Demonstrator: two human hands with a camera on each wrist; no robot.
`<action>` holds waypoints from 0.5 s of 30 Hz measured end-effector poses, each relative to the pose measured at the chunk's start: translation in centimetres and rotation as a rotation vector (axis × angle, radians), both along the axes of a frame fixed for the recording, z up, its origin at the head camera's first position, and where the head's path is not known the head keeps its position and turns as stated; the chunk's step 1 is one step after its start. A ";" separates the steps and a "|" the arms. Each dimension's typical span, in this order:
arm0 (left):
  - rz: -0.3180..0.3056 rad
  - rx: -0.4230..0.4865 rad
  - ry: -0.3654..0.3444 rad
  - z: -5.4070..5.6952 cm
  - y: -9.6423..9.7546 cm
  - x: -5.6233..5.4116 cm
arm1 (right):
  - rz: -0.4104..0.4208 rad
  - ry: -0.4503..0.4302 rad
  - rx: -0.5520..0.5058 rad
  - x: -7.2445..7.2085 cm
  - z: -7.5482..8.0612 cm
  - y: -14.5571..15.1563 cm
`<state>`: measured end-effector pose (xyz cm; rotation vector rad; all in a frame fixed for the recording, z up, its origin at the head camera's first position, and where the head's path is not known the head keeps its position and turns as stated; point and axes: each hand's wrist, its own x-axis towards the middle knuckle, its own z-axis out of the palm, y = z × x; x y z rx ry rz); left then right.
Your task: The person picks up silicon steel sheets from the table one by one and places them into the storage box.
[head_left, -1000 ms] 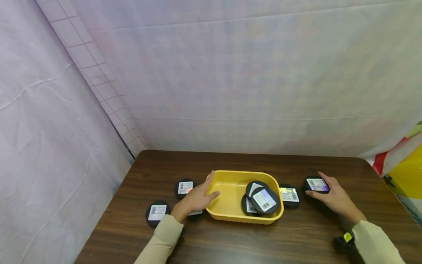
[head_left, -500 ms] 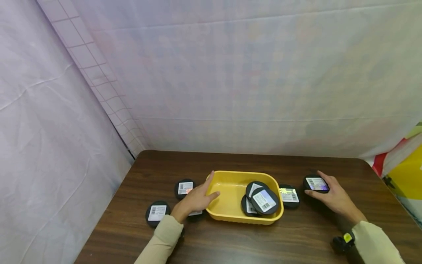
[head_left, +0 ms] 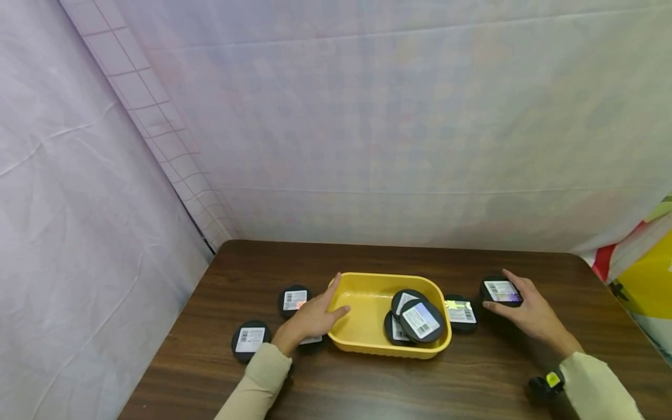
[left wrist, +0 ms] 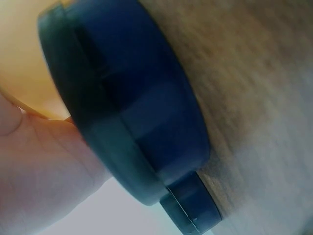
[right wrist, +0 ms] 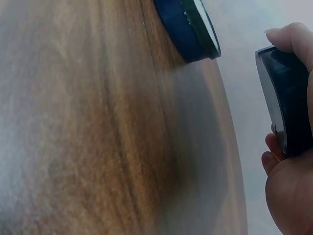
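Note:
My right hand (head_left: 535, 312) grips a flat round black lidded container (head_left: 501, 291) by its sides, thumb near and fingers far. A white barcode label covers its upper face. In the right wrist view this container (right wrist: 288, 98) appears held off the wooden table. My left hand (head_left: 313, 318) lies at the left rim of a yellow plastic tray (head_left: 362, 348), index finger straight and thumb over the inside; whether it presses the rim I cannot tell. Several similar containers (head_left: 422, 320) lie overlapping in the tray's right half. Another black container (left wrist: 142, 93) looms close in the left wrist view.
A labelled container (head_left: 462, 314) stands against the tray's right side. More lie left of the tray: one behind my left hand (head_left: 295, 300), one farther left (head_left: 252, 340), one partly hidden under the hand (head_left: 312, 344). A pale cloth (head_left: 388, 146) hangs behind the brown table (head_left: 420, 391).
My right hand has shifted slightly left, toward the tray, with the container in its grip. The left hand and the tray show no visible movement.

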<state>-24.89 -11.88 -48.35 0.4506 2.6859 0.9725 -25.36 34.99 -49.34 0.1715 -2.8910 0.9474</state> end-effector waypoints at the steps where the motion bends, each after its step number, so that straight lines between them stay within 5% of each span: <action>1: 0.000 0.001 -0.001 0.0 0.0 0.0 | 0.002 0.003 -0.001 0.0 0.1 -0.1; 15: 0.007 -0.001 -0.010 0.0 0.0 0.1 | 0.023 0.091 -0.028 0.1 0.8 -0.9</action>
